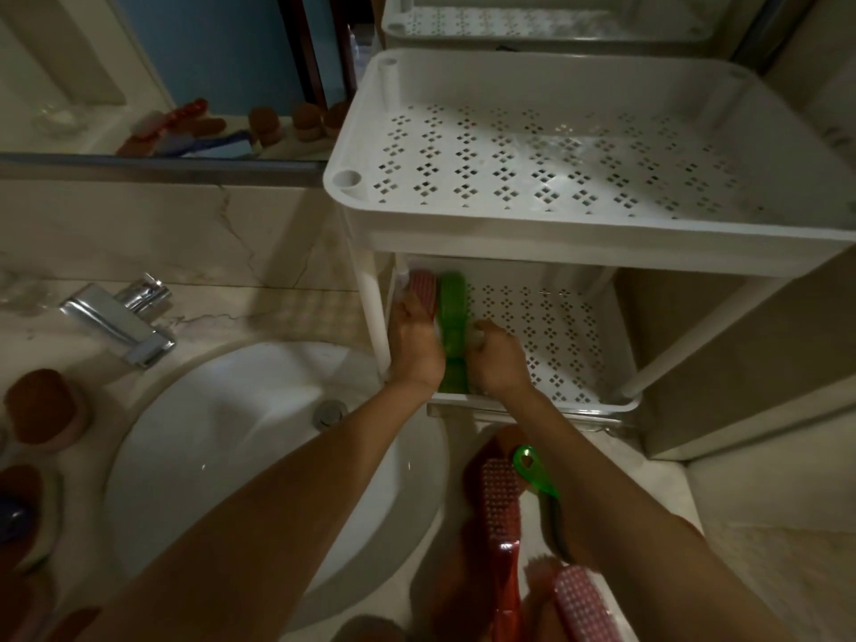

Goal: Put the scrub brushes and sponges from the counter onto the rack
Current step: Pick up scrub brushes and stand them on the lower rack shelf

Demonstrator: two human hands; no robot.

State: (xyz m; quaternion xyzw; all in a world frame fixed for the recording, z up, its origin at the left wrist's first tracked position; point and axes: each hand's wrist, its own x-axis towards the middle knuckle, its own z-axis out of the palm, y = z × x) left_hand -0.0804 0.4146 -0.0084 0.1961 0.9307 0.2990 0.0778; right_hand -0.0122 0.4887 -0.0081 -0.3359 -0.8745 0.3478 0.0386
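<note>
A green brush (451,333) lies lengthwise on the lower shelf (556,326) of the white plastic rack (579,234), at its left end, with a pink brush (424,291) just beside it against the left wall. The left hand (414,347) rests on the pink brush and against the green one; the right hand (495,359) presses the green brush from the other side, fingers curled. Whether either hand truly grips is too blurred to tell.

The rack stands on a pale marble counter (764,539), right of a white round sink (259,447) with a chrome tap (122,322). Its upper shelf (579,155) overhangs the lower one, leaving only a front opening for the arms. The right part of the lower shelf is bare, perforated plastic.

Near the counter's front edge, below the right forearm, lie a red brush (500,512), another green brush (537,472) and another pink brush (583,604), close together. Left of the sink sit brown round sponges (44,407). A mirror (185,71) runs along the wall behind the tap.
</note>
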